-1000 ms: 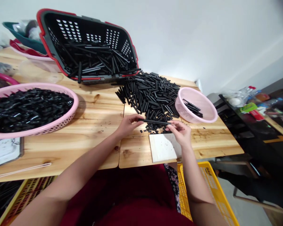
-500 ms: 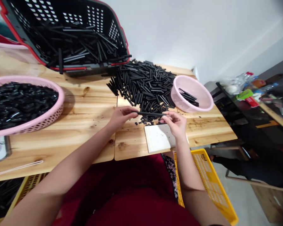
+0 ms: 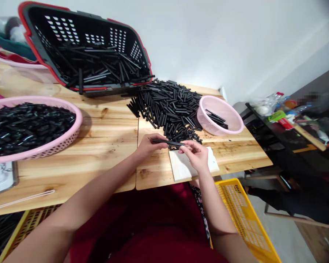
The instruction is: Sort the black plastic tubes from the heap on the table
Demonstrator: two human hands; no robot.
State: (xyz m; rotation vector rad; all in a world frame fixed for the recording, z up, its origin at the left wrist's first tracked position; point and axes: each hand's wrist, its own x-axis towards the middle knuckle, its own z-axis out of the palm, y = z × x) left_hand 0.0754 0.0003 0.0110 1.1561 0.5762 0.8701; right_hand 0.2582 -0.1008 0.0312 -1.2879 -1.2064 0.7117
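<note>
A slim black tube point(image 3: 173, 143) is stretched level between my two hands, above the near end of a heap of short black tubes point(image 3: 172, 106). My left hand point(image 3: 150, 145) pinches its left end with thumb and fingers. The right end sits in the fingers of my right hand point(image 3: 196, 155), which hovers over a white board point(image 3: 178, 166) at the table edge. Whether the tube is one piece or two side by side is hard to make out. Small black cut bits lie between the heap and the board.
A black basket with a red rim point(image 3: 150, 69) lies tipped toward the heap, full of longer tubes. On the right stands a pink bowl point(image 3: 235, 126) with several tubes. A pink basket point(image 3: 78, 124) of black pieces is at left; a yellow crate point(image 3: 252, 223) sits below the table.
Both hands have come closer together, still holding the black tube, and the left now covers more of its end. The whole view has shifted slightly.
</note>
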